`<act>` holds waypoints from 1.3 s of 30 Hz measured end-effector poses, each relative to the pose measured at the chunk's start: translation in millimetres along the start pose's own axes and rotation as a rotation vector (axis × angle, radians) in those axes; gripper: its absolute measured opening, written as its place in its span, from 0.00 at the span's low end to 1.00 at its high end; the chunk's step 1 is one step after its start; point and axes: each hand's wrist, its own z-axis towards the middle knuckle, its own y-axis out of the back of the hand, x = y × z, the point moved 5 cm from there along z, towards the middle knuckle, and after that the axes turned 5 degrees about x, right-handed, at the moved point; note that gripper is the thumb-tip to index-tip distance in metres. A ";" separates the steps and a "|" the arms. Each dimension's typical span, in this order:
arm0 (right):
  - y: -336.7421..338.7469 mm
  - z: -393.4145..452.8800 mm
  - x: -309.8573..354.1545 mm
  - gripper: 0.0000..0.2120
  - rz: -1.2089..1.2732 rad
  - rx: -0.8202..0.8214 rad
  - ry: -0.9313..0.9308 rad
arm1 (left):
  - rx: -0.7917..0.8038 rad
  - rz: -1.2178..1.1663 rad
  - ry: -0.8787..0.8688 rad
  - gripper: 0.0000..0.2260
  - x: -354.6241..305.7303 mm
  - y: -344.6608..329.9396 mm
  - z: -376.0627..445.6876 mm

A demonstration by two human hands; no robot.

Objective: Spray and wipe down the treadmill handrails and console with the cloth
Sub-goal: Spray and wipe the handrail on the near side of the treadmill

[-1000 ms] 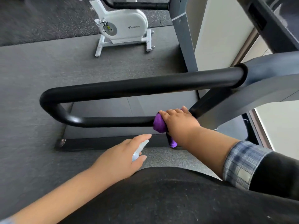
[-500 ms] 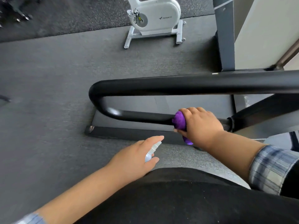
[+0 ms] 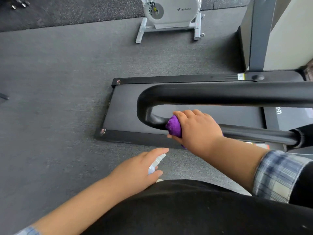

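Two hands work at the near side of the treadmill. Nearest, the left hand (image 3: 135,168) grips a small spray bottle (image 3: 155,164), fingers curled round it, nozzle aimed toward the rail, over open grey floor (image 3: 50,99). Beyond it, the right hand (image 3: 196,128) clamps a bunched purple cloth (image 3: 173,127) round the lower bar of the black handrail (image 3: 220,94), just beside its U-shaped bend. The belt deck (image 3: 125,112) lies beneath, its end edge bordering bare floor. Farthest, a white exercise bike (image 3: 169,14) stands well apart.
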 end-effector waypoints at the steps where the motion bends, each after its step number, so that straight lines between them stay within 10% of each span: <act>1: 0.9 6.2 10.5 0.37 0.012 -0.003 0.010 | 0.011 0.009 -0.007 0.28 6.1 2.9 1.5; 17: 50.6 -0.9 41.8 0.04 1.157 -0.625 -0.039 | 0.034 0.137 -0.241 0.29 49.0 44.0 5.7; 22: 64.3 7.3 71.3 0.36 1.042 -0.467 0.083 | 0.014 0.135 -0.259 0.30 60.6 47.6 1.9; 27: 60.3 9.2 73.8 0.21 1.005 -0.314 -0.014 | -0.006 0.124 -0.265 0.29 67.3 51.2 2.2; 31: 41.8 17.8 60.7 0.38 0.788 -0.176 -0.177 | 0.010 0.137 -0.290 0.29 57.7 52.6 9.4; 34: 32.2 24.8 58.6 0.21 0.512 -0.098 -0.153 | 0.029 0.176 -0.331 0.29 40.8 54.4 18.5; 39: 20.4 25.8 51.7 0.27 0.086 0.027 -0.100 | 0.083 0.267 -0.398 0.27 11.4 52.2 34.7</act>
